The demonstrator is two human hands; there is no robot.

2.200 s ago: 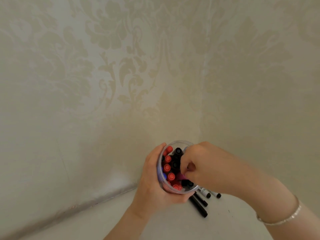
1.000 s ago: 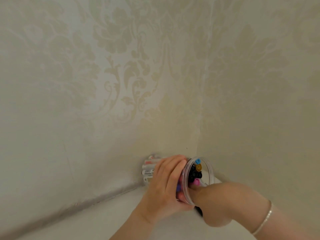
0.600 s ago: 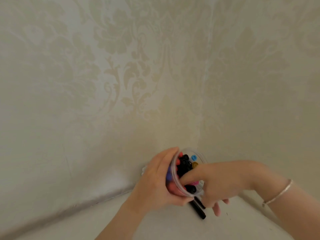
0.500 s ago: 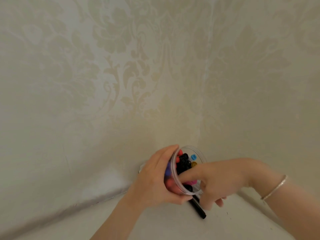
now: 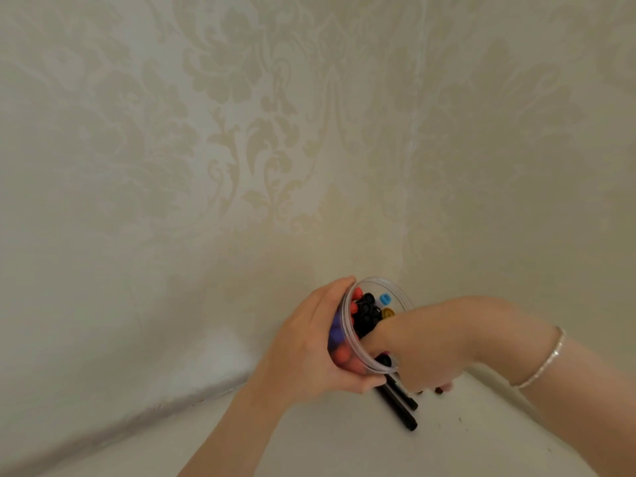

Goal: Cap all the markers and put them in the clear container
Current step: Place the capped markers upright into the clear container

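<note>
My left hand (image 5: 309,349) grips the clear container (image 5: 395,285) around its wall and tilts its mouth to the right. Inside it stand several capped markers (image 5: 366,311) with black, red, blue and yellow ends. My right hand (image 5: 423,349) is lowered in front of the container's mouth, its fingers curled down onto the white table. Two black markers (image 5: 399,407) lie on the table just under the container, partly covered by that hand. Whether the fingers hold a marker is hidden.
The white table (image 5: 309,442) meets patterned cream walls (image 5: 241,166) in a corner right behind the container. A silver bracelet (image 5: 543,359) sits on my right wrist.
My right hand came out of the container and dropped to the table by the loose markers. My left hand tilted the container further to the right.
</note>
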